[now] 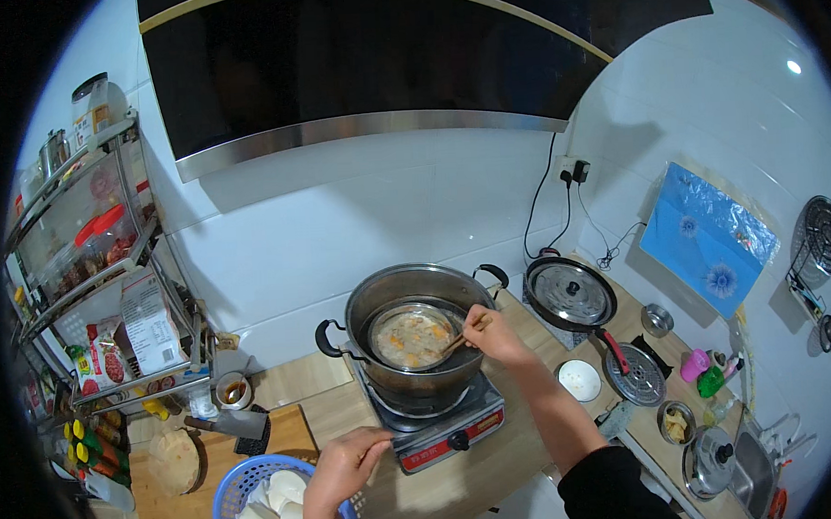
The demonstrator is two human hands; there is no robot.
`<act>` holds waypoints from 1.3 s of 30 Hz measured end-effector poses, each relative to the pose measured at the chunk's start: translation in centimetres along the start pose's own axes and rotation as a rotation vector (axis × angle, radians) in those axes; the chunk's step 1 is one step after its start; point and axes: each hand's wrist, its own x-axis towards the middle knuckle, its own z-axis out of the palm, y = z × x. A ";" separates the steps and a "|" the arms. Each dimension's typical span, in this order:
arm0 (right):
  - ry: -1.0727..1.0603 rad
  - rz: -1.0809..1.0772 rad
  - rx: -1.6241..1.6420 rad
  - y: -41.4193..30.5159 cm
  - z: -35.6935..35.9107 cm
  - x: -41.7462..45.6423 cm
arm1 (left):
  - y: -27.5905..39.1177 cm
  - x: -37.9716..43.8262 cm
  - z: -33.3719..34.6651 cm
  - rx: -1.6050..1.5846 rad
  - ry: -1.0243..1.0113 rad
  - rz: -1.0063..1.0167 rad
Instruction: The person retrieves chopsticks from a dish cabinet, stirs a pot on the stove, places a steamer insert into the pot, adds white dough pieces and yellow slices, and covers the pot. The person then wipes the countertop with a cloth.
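Observation:
A large steel pot (pixel 410 383) with black handles stands on a portable gas stove (pixel 458 435). Inside it sits a metal bowl (pixel 379 355) of pale, soupy food (pixel 410 335) with orange pieces. My right hand (pixel 487 336) grips wooden chopsticks (pixel 457 342), whose tips reach into the food near the bowl's right side. At the stove's front left, my left hand (pixel 351 464) hovers with fingers curled together; whether anything small is between them cannot be told. Below it, partly behind my wrist, is a blue plastic basket (pixel 224 490) holding white pieces of food (pixel 286 489).
A cleaver (pixel 238 424) and a round board (pixel 175 462) lie on a wooden cutting board (pixel 222 452). A lidded frying pan (pixel 571 294), a white bowl (pixel 579 381) and a steel sink (pixel 752 460) are right. A rack (pixel 127 265) stands left; a range hood (pixel 375 125) hangs above.

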 end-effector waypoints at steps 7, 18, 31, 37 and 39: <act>0.207 0.170 0.471 -1.7 -2.5 -1.2 | 0.7 1.6 2.0 -0.142 0.275 0.003; 0.133 0.060 0.444 -1.3 -0.1 -2.2 | -0.3 3.2 2.9 -0.250 0.414 -0.033; 0.526 0.156 1.018 -2.4 -4.2 -11.0 | -0.4 3.8 5.6 -0.350 0.374 0.001; 0.822 0.248 1.181 2.8 -11.0 -21.0 | 4.3 4.6 9.6 -0.241 0.255 0.067; 0.894 0.232 1.167 4.4 -13.7 -24.9 | 5.3 5.1 11.3 -0.241 0.237 0.085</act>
